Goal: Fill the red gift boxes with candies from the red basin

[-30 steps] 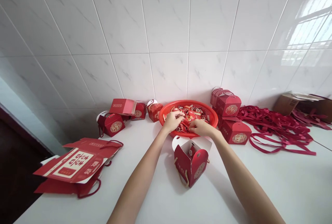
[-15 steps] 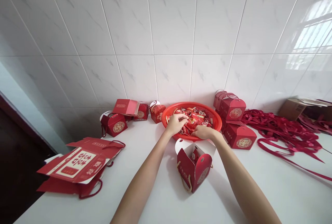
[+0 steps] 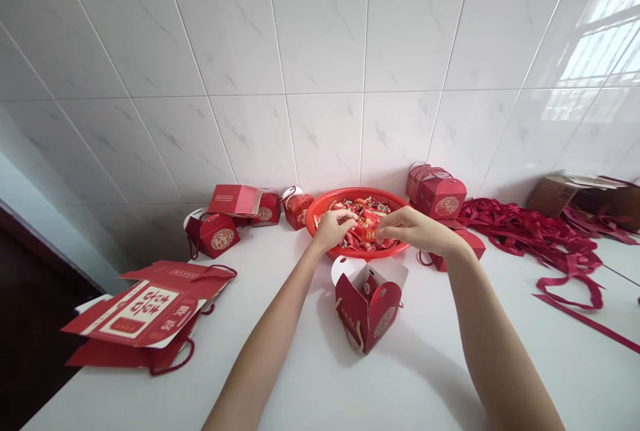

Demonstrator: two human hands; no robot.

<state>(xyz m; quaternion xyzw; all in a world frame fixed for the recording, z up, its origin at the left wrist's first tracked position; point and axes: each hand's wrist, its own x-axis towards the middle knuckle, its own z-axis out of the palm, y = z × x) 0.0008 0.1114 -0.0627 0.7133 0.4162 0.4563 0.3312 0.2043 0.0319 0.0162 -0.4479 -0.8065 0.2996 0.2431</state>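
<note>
A red plastic basket (image 3: 325,200) holds many red-wrapped candies (image 3: 369,223). Over its left side my left hand (image 3: 332,230) has thumb and fingers bent together in a pinch; whatever lies between the tips is too small to make out. My right hand (image 3: 417,228) is above the basket's right side, fingers curled down and close together, their tips partly hidden. In front of the basket stands a red gift box (image 3: 364,311) with its top flaps up and twisted cord handles at its side. A small red piece (image 3: 370,284) shows inside it.
Red boxes (image 3: 216,234) stand at back left, and stacked ones (image 3: 443,194) at back right. Flat red bags (image 3: 150,311) with cord handles lie on the left. A heap of dark red ribbon (image 3: 525,228) and a cardboard box (image 3: 550,201) are on the right, along the tiled wall.
My right hand has lifted from the candies and its wrist is raised higher. My left hand stays over the basket's left side. The view has shifted slightly.
</note>
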